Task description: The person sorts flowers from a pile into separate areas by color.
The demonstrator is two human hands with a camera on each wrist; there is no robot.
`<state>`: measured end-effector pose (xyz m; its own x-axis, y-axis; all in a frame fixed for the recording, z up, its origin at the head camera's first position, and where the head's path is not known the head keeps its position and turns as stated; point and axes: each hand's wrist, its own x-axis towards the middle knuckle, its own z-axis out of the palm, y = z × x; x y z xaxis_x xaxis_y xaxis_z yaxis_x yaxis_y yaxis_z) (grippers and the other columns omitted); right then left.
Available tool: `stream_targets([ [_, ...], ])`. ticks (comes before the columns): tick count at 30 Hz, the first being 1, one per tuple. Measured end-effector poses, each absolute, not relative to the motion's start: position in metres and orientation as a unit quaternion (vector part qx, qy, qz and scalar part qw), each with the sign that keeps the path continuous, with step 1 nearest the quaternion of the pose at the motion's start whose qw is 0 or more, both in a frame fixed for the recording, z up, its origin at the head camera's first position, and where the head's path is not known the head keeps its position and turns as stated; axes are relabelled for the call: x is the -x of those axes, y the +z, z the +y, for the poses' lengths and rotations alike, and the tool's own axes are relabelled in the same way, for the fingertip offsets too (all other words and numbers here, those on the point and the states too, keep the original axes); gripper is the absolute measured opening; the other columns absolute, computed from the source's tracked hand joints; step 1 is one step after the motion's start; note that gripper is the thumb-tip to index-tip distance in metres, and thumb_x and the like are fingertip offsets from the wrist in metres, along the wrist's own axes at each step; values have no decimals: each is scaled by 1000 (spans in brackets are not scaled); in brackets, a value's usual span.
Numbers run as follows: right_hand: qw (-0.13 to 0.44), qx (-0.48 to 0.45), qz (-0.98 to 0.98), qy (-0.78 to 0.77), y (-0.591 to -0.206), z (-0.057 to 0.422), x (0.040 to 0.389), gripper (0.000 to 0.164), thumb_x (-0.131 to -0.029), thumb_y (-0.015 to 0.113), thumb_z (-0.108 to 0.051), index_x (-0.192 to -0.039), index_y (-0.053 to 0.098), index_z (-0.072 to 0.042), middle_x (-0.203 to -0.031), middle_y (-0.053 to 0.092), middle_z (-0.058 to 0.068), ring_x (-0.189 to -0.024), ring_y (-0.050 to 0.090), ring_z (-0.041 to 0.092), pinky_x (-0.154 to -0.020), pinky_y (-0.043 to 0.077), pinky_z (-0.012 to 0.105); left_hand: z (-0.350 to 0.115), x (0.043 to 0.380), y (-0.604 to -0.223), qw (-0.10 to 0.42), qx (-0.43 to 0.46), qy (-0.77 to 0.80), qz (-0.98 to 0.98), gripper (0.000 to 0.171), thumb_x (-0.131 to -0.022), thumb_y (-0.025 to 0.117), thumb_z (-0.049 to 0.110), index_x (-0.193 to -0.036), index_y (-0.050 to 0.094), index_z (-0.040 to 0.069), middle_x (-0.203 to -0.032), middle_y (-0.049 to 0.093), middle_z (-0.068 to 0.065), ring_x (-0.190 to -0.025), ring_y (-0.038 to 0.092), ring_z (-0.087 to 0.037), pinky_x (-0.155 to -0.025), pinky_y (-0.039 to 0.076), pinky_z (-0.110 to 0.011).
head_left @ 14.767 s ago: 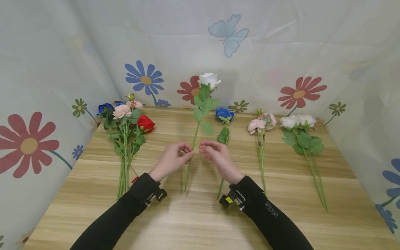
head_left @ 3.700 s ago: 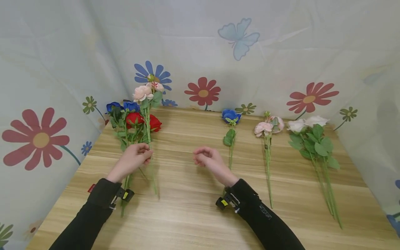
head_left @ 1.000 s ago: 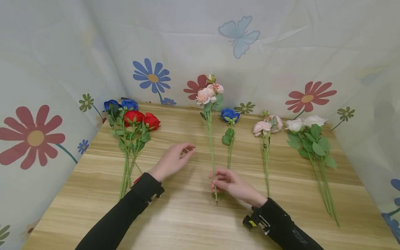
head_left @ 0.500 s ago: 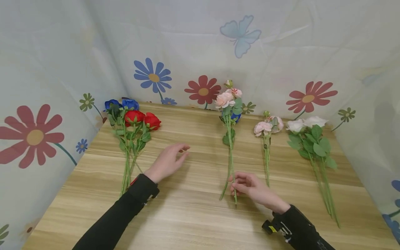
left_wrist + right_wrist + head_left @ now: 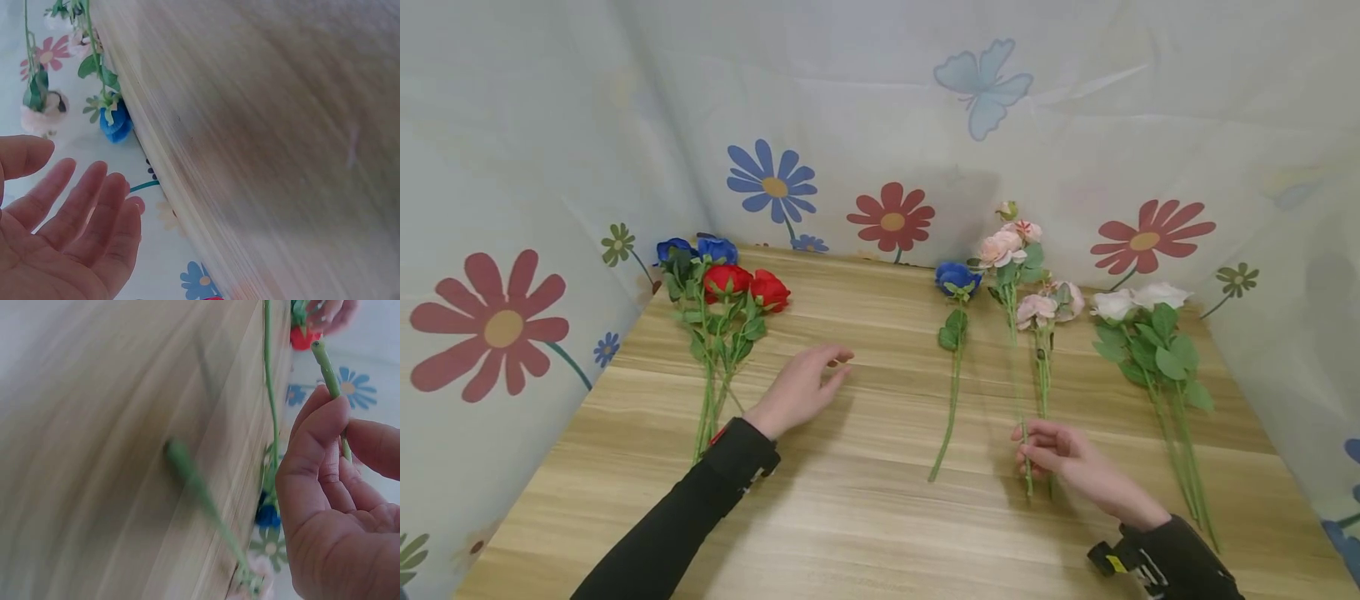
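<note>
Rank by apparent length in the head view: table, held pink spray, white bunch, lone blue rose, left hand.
1. Table
2. Held pink spray and white bunch: look alike; spray may be nearer the camera, so not ranked
3. Lone blue rose
4. Left hand

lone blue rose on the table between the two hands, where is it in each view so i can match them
Head: the blue rose lies just right of centre.
Left wrist: upper left, bloom down, above the left hand.
Right wrist: right of centre, below the middle, left of the right hand.
Shared landmark: the wooden table; the bloom sits near its edge in all three.
</note>
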<state>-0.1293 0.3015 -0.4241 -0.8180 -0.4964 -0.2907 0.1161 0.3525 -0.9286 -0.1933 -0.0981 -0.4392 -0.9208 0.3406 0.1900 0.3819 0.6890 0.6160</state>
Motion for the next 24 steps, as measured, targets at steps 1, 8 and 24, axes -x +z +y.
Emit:
stream_targets([
  [1,273,121,777,-554,-424,306,128,38,-106,50,-12,-130,44,17,-101,65,3,-89,67,10,-76,57,25,-98,193,-439,30,197,-341,-919,29,-101,60,17,-126,66,2,-125,70,-14,-114,67,-29,-96,54,-45],
  [8,252,106,801,-532,-428,334,124,40,-105,48,-7,-133,41,20,-101,66,2,-89,67,6,-79,58,22,-98,193,-440,31,199,-336,-920,28,-101,61,16,-125,66,3,-125,70,-14,-114,67,-29,-96,54,-45],
  [24,230,63,860,-451,-433,350,124,31,-100,54,-3,-121,53,19,-108,68,22,-83,65,3,-73,60,24,-97,193,-442,33,204,-343,-916,27,-99,63,13,-124,66,1,-123,70,-15,-113,67,-30,-95,55,-44],
])
